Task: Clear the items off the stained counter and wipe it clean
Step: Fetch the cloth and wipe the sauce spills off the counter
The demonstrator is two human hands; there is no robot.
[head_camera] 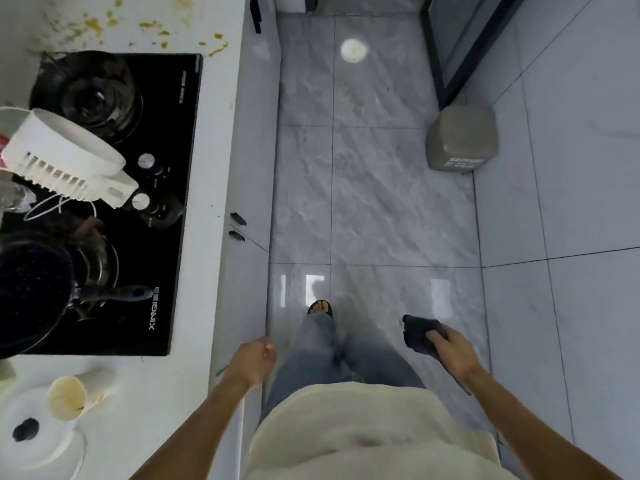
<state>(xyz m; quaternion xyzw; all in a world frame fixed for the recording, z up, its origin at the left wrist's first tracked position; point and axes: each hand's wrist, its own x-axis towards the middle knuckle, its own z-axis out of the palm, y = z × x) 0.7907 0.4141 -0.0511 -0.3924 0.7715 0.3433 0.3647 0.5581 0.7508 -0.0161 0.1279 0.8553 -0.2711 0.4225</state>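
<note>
The white counter (pixel 214 140) runs down the left side, with yellow-orange stains (pixel 152 27) at its far end beyond the black cooktop (pixel 173 168). On the cooktop lie a white plastic appliance (pixel 65 157) with a cord and a dark frying pan (pixel 31 292). A stained paper cup (pixel 67 398) lies on its side near a white lid (pixel 34 434). My right hand (pixel 452 348) holds a dark cloth (pixel 420 332) over the floor. My left hand (pixel 254 362) hangs by the counter edge, fingers loosely curled, holding nothing.
Grey marble floor tiles (pixel 374 188) stretch ahead. A grey bin (pixel 462 138) stands on the right by a dark-framed door (pixel 450 57). Cabinet handles (pixel 238 225) jut from the counter front. My legs and a sandalled foot (pixel 320 308) are below.
</note>
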